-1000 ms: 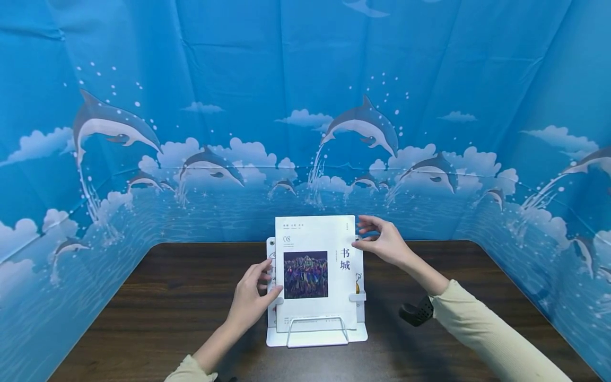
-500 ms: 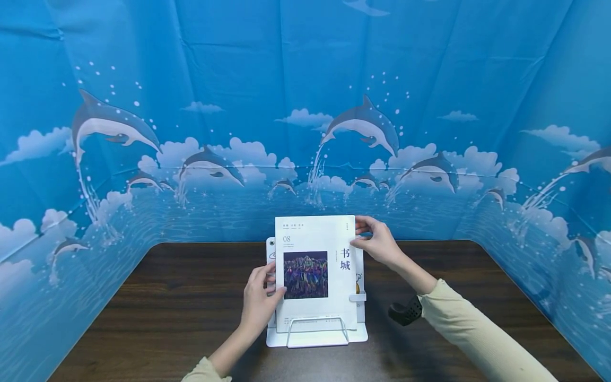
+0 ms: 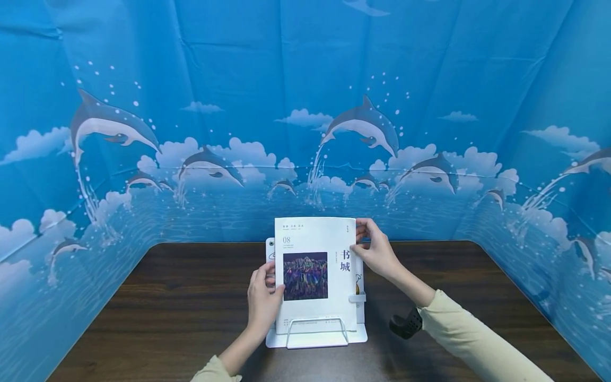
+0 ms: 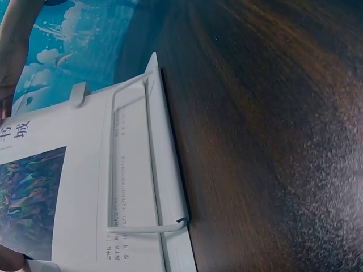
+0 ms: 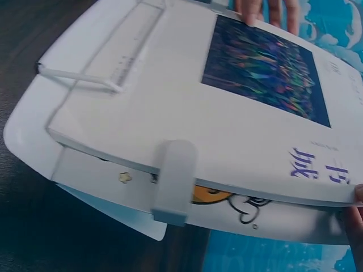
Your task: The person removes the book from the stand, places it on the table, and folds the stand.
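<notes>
A white magazine [image 3: 315, 233] with a dark picture leans upright on a white book stand [image 3: 358, 336]. My left hand [image 3: 263, 297] grips the magazine's left edge, thumb on the cover and fingers behind. My right hand [image 3: 377, 250] pinches the upper right edge between thumb and fingers. A white wire bar [image 3: 317, 346] stands in front of the magazine's bottom. On the right side, a clip [image 5: 174, 181] of the stand overlaps the cover's edge. In the left wrist view, another clip [image 4: 42, 266] shows beside my thumb [image 4: 10, 259].
Dark wood table [image 3: 191, 297] lies beneath the stand. Blue dolphin-print cloth [image 3: 267, 106] walls off the back and both sides. A black strap [image 3: 406, 323] hangs by the right sleeve. Behind the magazine, the stand's back panel shows a cartoon drawing [image 5: 212, 194].
My left hand has moved right onto the magazine's left edge. My right hand has come left and now pinches the right edge. The magazine's top edge sits slightly lower.
</notes>
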`<state>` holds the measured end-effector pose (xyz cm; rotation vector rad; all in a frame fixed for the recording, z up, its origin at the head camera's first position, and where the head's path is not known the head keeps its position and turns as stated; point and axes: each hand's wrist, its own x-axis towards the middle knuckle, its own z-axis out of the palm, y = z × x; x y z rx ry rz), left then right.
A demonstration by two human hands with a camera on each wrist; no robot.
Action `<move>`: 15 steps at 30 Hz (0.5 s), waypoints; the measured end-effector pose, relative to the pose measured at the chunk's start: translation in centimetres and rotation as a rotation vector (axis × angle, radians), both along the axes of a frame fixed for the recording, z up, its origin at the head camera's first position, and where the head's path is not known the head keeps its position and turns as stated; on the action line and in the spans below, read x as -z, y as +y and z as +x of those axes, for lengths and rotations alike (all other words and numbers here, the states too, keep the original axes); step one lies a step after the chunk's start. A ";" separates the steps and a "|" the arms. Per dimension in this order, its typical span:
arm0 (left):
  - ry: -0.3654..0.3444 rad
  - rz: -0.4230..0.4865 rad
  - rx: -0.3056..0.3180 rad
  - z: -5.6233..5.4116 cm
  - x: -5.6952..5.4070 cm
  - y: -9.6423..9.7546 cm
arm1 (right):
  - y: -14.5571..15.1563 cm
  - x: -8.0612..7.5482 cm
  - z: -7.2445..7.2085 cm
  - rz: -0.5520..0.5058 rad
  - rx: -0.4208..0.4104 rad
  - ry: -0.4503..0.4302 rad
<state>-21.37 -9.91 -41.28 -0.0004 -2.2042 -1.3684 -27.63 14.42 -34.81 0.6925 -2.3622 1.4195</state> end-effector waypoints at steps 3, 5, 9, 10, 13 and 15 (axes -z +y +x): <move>-0.008 -0.010 -0.010 -0.1 0.0 0.0 | -0.1 0.3 0.2 0.002 -0.014 0.028; -0.010 -0.013 -0.014 -0.1 -0.1 0.0 | -0.1 0.5 0.3 0.005 -0.017 0.043; -0.010 -0.025 -0.020 -0.1 -0.2 0.1 | -0.1 1.0 0.6 0.028 -0.018 0.059; -0.011 -0.028 -0.023 -0.1 -0.2 0.1 | -0.2 1.2 0.8 0.038 -0.016 0.058; -0.014 -0.038 -0.026 -0.1 -0.2 0.1 | -0.3 1.3 1.5 0.057 -0.004 0.062; -0.014 -0.043 -0.029 -0.1 -0.2 0.1 | -0.5 1.1 2.3 0.065 0.002 0.065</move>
